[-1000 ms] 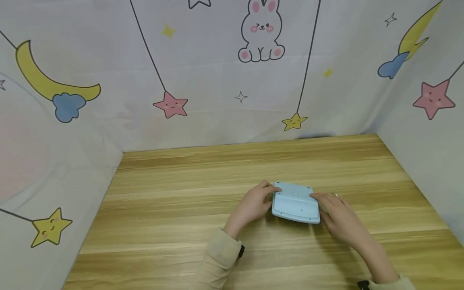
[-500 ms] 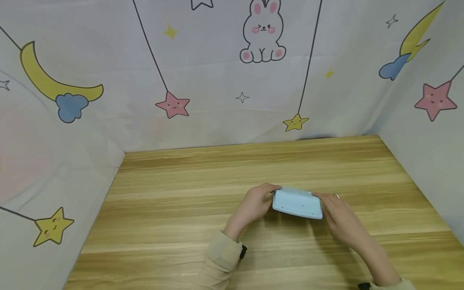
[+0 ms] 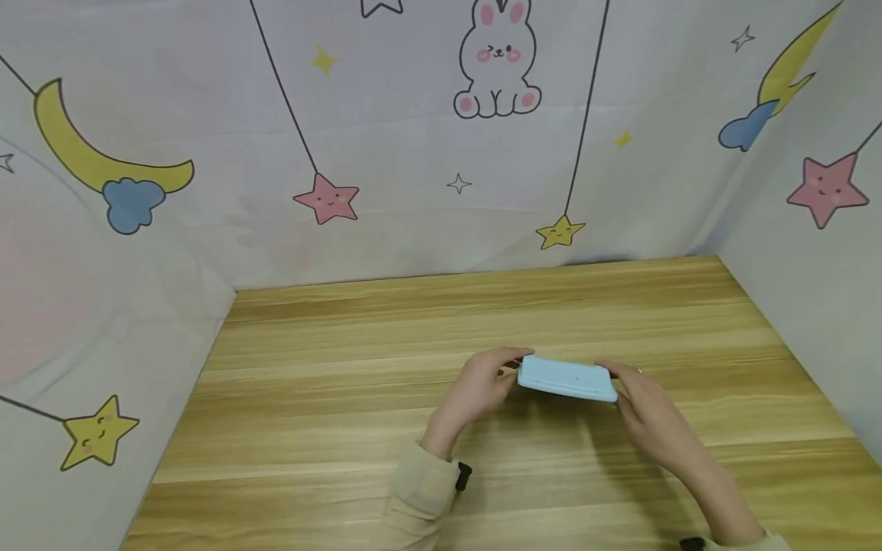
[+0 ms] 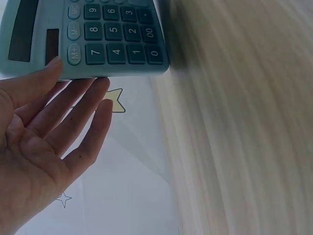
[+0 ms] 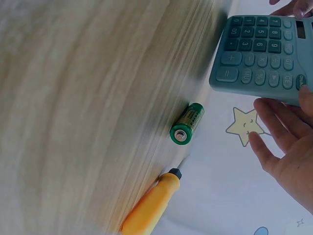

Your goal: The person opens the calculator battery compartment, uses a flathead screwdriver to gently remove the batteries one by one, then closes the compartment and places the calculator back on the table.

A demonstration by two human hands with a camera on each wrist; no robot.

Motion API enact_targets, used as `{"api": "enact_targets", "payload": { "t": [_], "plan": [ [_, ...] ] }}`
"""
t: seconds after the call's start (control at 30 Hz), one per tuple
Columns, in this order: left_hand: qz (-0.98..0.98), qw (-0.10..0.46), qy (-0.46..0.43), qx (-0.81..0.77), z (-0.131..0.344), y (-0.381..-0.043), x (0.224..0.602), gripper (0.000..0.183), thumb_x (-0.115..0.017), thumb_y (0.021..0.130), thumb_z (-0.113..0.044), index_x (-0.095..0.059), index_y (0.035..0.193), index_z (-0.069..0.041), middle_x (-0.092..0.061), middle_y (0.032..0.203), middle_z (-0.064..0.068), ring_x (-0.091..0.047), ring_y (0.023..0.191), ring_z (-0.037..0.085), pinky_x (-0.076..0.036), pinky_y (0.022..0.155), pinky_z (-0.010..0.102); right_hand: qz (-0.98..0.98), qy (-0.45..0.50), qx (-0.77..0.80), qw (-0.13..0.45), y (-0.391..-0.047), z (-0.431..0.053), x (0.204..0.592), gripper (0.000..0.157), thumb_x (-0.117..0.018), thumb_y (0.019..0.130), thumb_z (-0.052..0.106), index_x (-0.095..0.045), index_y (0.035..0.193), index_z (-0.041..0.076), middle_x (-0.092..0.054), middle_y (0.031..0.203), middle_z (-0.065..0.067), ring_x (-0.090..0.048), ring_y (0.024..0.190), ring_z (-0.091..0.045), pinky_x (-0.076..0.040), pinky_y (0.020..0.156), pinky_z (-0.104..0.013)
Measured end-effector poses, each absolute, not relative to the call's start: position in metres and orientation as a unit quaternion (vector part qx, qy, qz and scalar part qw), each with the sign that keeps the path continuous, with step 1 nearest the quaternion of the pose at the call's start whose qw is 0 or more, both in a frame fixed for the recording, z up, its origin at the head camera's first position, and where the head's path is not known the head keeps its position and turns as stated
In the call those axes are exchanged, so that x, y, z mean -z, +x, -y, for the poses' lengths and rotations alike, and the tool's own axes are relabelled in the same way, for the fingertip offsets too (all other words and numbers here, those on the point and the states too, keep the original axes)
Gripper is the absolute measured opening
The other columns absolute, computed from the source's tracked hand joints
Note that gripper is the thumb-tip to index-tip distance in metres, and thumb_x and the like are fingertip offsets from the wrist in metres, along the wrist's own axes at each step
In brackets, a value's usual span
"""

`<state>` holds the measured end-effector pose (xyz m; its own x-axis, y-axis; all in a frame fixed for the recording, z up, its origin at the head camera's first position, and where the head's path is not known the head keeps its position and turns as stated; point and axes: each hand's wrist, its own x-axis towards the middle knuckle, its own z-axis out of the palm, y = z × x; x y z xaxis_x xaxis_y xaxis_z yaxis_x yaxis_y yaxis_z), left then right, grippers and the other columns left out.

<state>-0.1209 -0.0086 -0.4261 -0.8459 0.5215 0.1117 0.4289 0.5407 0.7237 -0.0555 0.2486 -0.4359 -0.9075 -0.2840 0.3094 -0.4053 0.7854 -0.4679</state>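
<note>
A light blue calculator is held between both hands, tilted, its back side and one long edge facing the head camera. My left hand pinches one side, thumb on the front near the display and fingers behind, as the left wrist view shows. My right hand grips the opposite side, its thumb at the ON/AC key. Dark number keys and the display window face away from the head view. One long edge sits close over the wooden table.
In the right wrist view a green battery lies on the table beside the calculator. Beyond it lies a screwdriver with a yellow handle. Neither shows in the head view. A white curtain with printed stars and a rabbit encloses the table's back and sides.
The calculator has tipped in the hands: its back, broadly visible a second ago, is now foreshortened to a narrow strip, and the near edge has risen. Both hands keep their hold, nearly in place.
</note>
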Motion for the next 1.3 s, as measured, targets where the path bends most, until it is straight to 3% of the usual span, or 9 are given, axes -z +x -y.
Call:
{"api": "enact_targets", "payload": {
  "t": [0.2, 0.47, 0.67, 0.83, 1.03, 1.3],
  "plan": [
    [-0.865, 0.067, 0.267, -0.419, 0.009, -0.123, 0.424, 0.039, -0.058, 0.093, -0.004, -0.060, 0.131, -0.012, -0.065, 0.127, 0.006, -0.065, 0.110, 0.020, -0.052, 0.087, 0.027, 0.939, 0.170, -0.273, 0.120, -0.056, -0.248, 0.436, 0.047, -0.055, 0.087, -0.012, -0.049, 0.132, 0.002, -0.066, 0.114, -0.017, -0.062, 0.099, -0.027, -0.049, 0.074, -0.041],
    [-0.851, 0.080, 0.266, -0.446, 0.009, -0.123, 0.423, 0.040, -0.056, 0.095, -0.006, -0.057, 0.134, -0.012, -0.067, 0.120, 0.008, -0.066, 0.107, 0.019, -0.052, 0.086, 0.023, 0.935, 0.153, -0.303, 0.104, -0.057, -0.248, 0.435, 0.038, -0.052, 0.094, -0.003, -0.048, 0.132, 0.002, -0.066, 0.115, -0.016, -0.063, 0.105, -0.032, -0.052, 0.080, -0.046],
    [-0.853, 0.092, 0.244, -0.451, 0.009, -0.124, 0.423, 0.039, -0.055, 0.096, -0.010, -0.056, 0.136, -0.015, -0.068, 0.117, 0.009, -0.065, 0.106, 0.021, -0.053, 0.085, 0.025, 0.932, 0.122, -0.326, 0.098, -0.058, -0.246, 0.434, 0.031, -0.050, 0.098, 0.008, -0.053, 0.130, 0.004, -0.069, 0.108, -0.009, -0.063, 0.095, -0.014, -0.052, 0.077, -0.039],
    [-0.854, 0.098, 0.214, -0.465, 0.007, -0.128, 0.424, 0.039, -0.057, 0.096, -0.017, -0.057, 0.135, -0.020, -0.067, 0.119, 0.009, -0.065, 0.105, 0.023, -0.053, 0.081, 0.028, 0.921, 0.088, -0.360, 0.117, -0.057, -0.243, 0.434, 0.029, -0.054, 0.097, 0.012, -0.058, 0.126, 0.007, -0.071, 0.104, -0.008, -0.058, 0.094, 0.004, -0.051, 0.076, -0.026],
    [-0.845, 0.100, 0.176, -0.495, 0.003, -0.131, 0.428, 0.037, -0.058, 0.095, -0.017, -0.059, 0.132, -0.012, -0.067, 0.119, 0.012, -0.064, 0.106, 0.027, -0.053, 0.085, 0.033, 0.899, 0.033, -0.421, 0.118, -0.057, -0.234, 0.435, 0.030, -0.055, 0.097, 0.015, -0.055, 0.126, 0.006, -0.069, 0.105, -0.015, -0.049, 0.093, 0.020, -0.042, 0.080, -0.004],
    [-0.833, 0.096, 0.150, -0.524, -0.007, -0.128, 0.430, 0.041, -0.058, 0.095, -0.011, -0.055, 0.135, -0.005, -0.065, 0.123, 0.015, -0.062, 0.112, 0.028, -0.052, 0.090, 0.036, 0.858, -0.048, -0.504, 0.084, -0.058, -0.225, 0.430, 0.036, -0.052, 0.098, 0.015, -0.048, 0.130, -0.002, -0.064, 0.115, -0.027, -0.054, 0.088, 0.018, -0.044, 0.077, -0.003]
  ]
}}
